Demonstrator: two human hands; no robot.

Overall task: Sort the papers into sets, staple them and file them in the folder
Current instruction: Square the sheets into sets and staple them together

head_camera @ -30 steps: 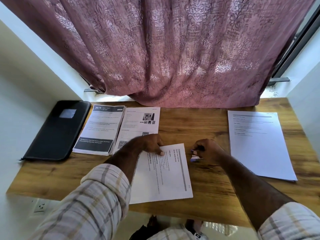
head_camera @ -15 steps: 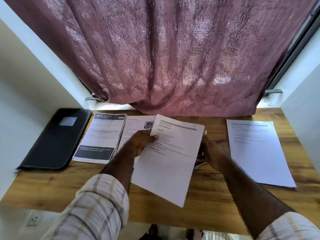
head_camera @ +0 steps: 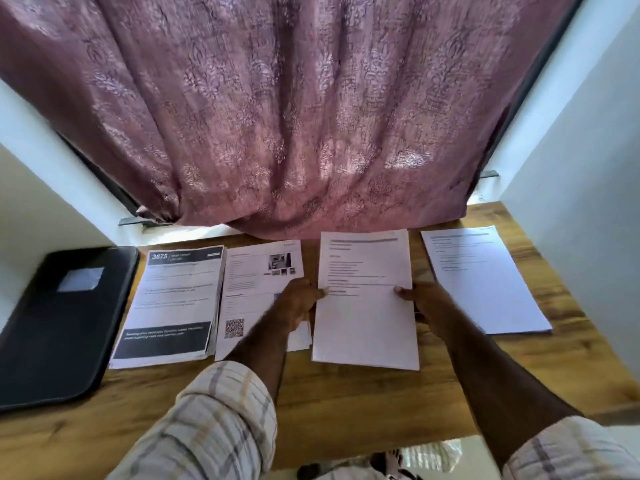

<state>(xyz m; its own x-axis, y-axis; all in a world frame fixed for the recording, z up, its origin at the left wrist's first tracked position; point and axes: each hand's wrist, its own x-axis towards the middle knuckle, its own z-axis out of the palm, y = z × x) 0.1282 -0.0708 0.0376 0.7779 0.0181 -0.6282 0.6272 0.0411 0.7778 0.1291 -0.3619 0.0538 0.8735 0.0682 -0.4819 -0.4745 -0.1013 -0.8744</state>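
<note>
Both hands hold one set of white papers [head_camera: 365, 306] by its side edges. The left hand [head_camera: 299, 303] pinches the left edge with the thumb on top. The right hand [head_camera: 424, 301] pinches the right edge the same way. The set lies flat on, or just above, the wooden worktop [head_camera: 346, 403]; I cannot tell which. It sits in the gap between two other piles.

On its left is a pile with small photos and a square code [head_camera: 258, 289]. Left of that is a thick pile with a dark band at the bottom [head_camera: 173, 306]. On the right, apart from the held set, is a plain white pile [head_camera: 485, 282]. The black folder [head_camera: 59, 323] lies closed at the far left end of the worktop. I see no stapler anywhere.

What could go wrong? The pages in the held set may slide apart if the hands let go on one side first. Then the corners will not match for the staple. The left wrist lies across the photo pile, so pulling the arm back could drag those pages out of place. The pink curtain [head_camera: 311, 116] hangs down to the back of the worktop and could brush the tops of the papers.
</note>
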